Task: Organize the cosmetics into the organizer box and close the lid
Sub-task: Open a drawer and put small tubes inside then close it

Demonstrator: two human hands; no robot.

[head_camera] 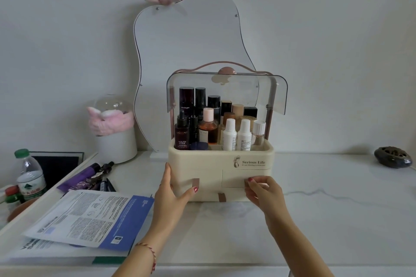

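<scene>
A cream organizer box (254,155) stands on the white table in the middle of the view. Its clear lid (276,94) is swung up and open. Several bottles (229,135) stand upright in its top tray. My left hand (173,193) lies against the box's lower left corner, fingers along the side and thumb across the front near a brown drawer tab (195,183). My right hand (263,193) curls its fingers on the front of the right drawers. Purple and dark tubes (90,177) lie on the table to the left.
Face-mask sachets (90,218) lie front left. A water bottle (30,177) and a framed panel stand far left. A wavy mirror (186,51) leans on the wall behind the box, a pink-topped white pot (114,132) beside it. A dark dish (392,157) sits far right.
</scene>
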